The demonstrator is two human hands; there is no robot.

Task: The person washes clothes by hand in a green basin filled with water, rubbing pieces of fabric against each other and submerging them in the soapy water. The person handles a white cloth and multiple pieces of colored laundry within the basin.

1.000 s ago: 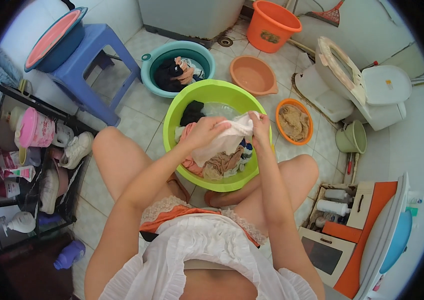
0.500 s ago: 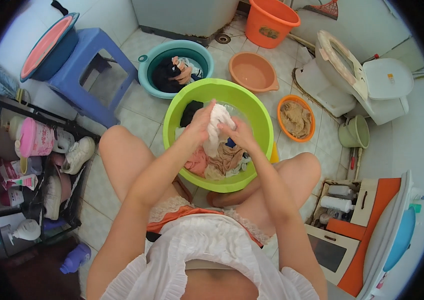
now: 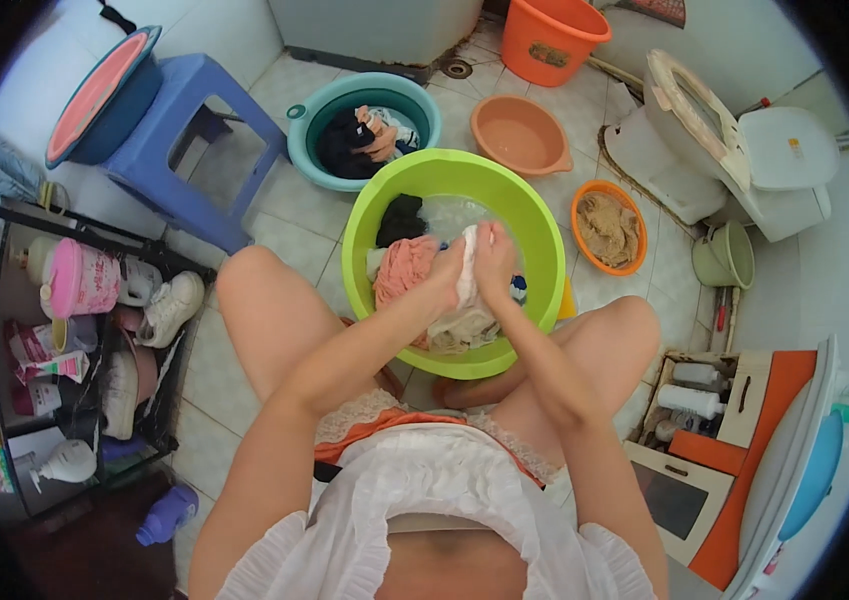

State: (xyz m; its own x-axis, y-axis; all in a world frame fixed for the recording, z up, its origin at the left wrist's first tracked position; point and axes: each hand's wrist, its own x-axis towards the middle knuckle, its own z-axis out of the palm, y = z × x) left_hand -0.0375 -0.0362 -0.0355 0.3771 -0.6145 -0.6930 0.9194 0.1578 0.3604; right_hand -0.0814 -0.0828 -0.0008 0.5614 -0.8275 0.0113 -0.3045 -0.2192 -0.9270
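Observation:
Between my knees is a large lime-green basin (image 3: 554, 250) with wet clothes and water in it. Over its middle, a small white cloth (image 3: 468, 262) is bunched between my left hand (image 3: 444, 284) and my right hand (image 3: 493, 262). Both hands are closed and pressed together on it. Beside my left hand lies a crumpled pink garment (image 3: 405, 268). A black piece of clothing (image 3: 400, 221) rests against the far left wall of the basin. Below my hands is pale beige clothing (image 3: 466, 331), partly hidden by my forearms.
Beyond the basin are a teal tub (image 3: 301, 150) of dark clothes, a peach basin (image 3: 519, 135), and an orange basin (image 3: 643, 235) holding tan cloth. A blue stool (image 3: 179, 150) and a cluttered black rack (image 3: 179, 400) stand left. A toilet (image 3: 684, 150) and a cabinet (image 3: 734, 460) stand right.
My hands have moved nearer and pressed together, squeezing the white cloth that hung between them. The pink garment now sits more to the left and shows more. The view has shifted slightly.

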